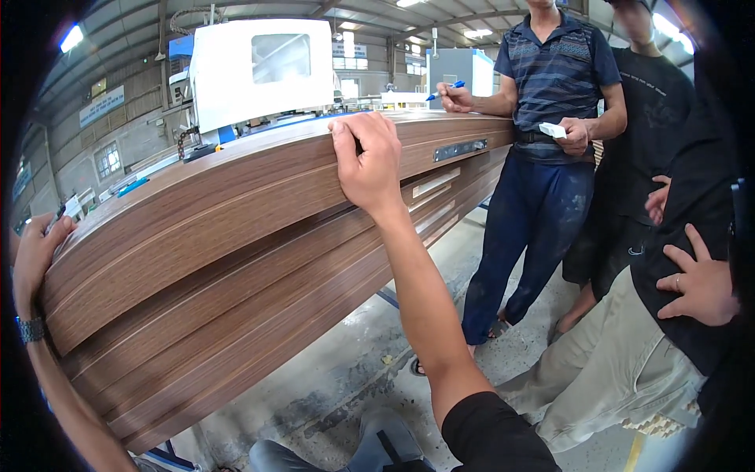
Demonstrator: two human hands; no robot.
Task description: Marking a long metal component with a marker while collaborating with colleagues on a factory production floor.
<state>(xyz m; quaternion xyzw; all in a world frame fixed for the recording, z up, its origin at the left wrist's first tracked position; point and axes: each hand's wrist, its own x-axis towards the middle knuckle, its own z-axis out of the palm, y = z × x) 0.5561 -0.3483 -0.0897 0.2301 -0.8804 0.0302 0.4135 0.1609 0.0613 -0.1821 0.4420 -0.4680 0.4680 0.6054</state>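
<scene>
Stack (236, 315) of brown panels, right hand (367, 161) at upper edge

Stack lies directly before the wearer, running from the left rim toward the far right; several panels are layered flat, long edges facing the wearer. Top panel (197, 228) juts out over those beneath. A metal plate (460, 149) is set in its edge, right of the right hand. Pale slots (435, 182) show in lower edges.

Right hand: half closed, knuckles up, resting at the upper edge of the top panel. Fingertips hidden; firmness of grip cannot be told.

Left hand (38, 248): at the left end of the top panel, fingers bent, a dark slim item by the thumb. Whether the item is held cannot be told. Watch (31, 330) on that wrist.

Blue item (132, 186) lies on the top face, between the hands.

Co-worker (558, 86) in a striped shirt stands at the far end, holding a blue pen (446, 91) and a small white item (553, 130). Others in black tops stand nearer, at right; one has a spread hand (698, 285) bearing a ring.

White machine (263, 71) stands beyond the stack.
</scene>
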